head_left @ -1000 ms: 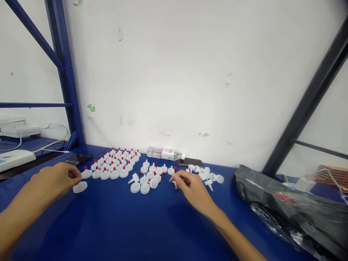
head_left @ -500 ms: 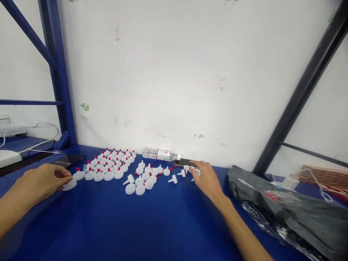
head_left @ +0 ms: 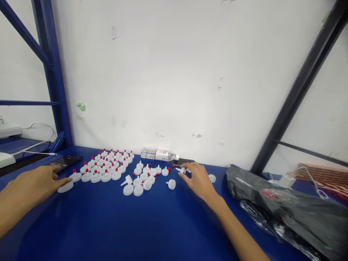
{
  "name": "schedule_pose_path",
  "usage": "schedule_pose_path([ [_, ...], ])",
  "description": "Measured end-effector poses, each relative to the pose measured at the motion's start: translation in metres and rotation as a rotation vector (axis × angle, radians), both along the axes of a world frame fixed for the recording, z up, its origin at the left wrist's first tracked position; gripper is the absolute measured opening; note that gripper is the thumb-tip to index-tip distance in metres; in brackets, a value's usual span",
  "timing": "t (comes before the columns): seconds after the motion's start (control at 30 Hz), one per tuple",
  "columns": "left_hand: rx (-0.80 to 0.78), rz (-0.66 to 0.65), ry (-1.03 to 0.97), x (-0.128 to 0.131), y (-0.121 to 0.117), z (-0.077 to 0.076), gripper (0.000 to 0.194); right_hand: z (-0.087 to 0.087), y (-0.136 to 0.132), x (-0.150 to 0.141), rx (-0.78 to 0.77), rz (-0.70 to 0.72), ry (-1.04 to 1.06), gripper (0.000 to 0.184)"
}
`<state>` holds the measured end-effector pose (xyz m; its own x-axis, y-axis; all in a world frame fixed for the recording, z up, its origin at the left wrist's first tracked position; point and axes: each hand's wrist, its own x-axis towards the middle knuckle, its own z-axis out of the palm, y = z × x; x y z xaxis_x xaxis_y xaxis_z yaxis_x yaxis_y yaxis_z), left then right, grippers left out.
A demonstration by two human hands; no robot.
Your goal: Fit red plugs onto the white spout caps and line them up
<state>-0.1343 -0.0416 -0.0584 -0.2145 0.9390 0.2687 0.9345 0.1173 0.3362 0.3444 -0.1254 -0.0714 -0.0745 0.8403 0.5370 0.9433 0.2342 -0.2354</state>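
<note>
Caps, red-tipped (head_left: 106, 177) and plain (head_left: 138, 191), on blue table (head_left: 136, 228).
I log the left hand (head_left: 35, 185) as released, fingers parted over the end cap (head_left: 65, 188) beside the red-tipped rows. Right hand (head_left: 199, 179): fingers around one plain cap (head_left: 182, 170), nozzle leftward; whether gripped, I cannot tell. Behind: bottle (head_left: 160, 154), lying flat, beside phone (head_left: 187, 161). Right side: grey bag (head_left: 285, 206).

On the table (head_left: 122, 224), capped lids (head_left: 106, 176) stand left of loose lids (head_left: 138, 190), behind which a bottle (head_left: 160, 154) lies, with a bag (head_left: 293, 206) far right.
</note>
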Motion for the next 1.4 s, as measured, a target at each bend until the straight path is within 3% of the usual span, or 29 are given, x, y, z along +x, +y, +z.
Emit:
schedule_pose_path([
  [0.1,-0.091,0.035,0.078,0.025,-0.022,0.024,0.058,0.009,-0.011,-0.014,0.034,0.063,0.204,0.022],
  [0.2,0.041,-0.215,-0.068,0.072,-0.054,0.04,0.053,0.011,-0.025,-0.037,0.003,0.193,0.306,0.023],
  [0.27,0.021,-0.424,-0.213,0.108,-0.074,0.038,0.055,0.008,-0.034,-0.054,-0.019,0.285,0.322,0.023],
  [0.37,-0.154,-0.677,-0.367,0.152,-0.093,0.023,0.053,0.002,-0.044,-0.074,-0.093,0.419,0.314,0.025],
  [0.47,-0.247,-0.803,-0.438,0.177,-0.1,0.011,0.036,-0.002,-0.049,-0.083,-0.148,0.496,0.317,0.027],
  [0.73,-0.231,-0.767,-0.486,0.181,-0.095,0.007,0.029,0.0,-0.048,-0.081,-0.214,0.496,0.465,0.024],
  [0.97,-0.311,-0.716,-0.599,0.181,-0.099,0.006,0.042,0.004,-0.049,-0.081,-0.209,0.501,0.498,0.025],
  [1.1,-0.21,-0.71,-0.576,0.182,-0.1,0.008,0.044,0.006,-0.05,-0.082,-0.186,0.511,0.458,0.029],
  [1.17,-0.154,-0.702,-0.485,0.182,-0.098,0.008,0.042,0.009,-0.046,-0.076,-0.128,0.502,0.445,0.022],
  [1.23,-0.115,-0.716,-0.354,0.18,-0.095,0.004,0.037,0.013,-0.037,-0.064,-0.032,0.416,0.447,0.018],
  [1.3,-0.1,-0.746,-0.215,0.177,-0.092,-0.001,0.031,0.015,-0.026,-0.045,0.071,0.232,0.417,0.023],
  [1.4,-0.149,-0.785,-0.07,0.174,-0.087,-0.01,0.027,0.011,-0.011,-0.018,-0.003,-0.057,0.168,0.024],
])
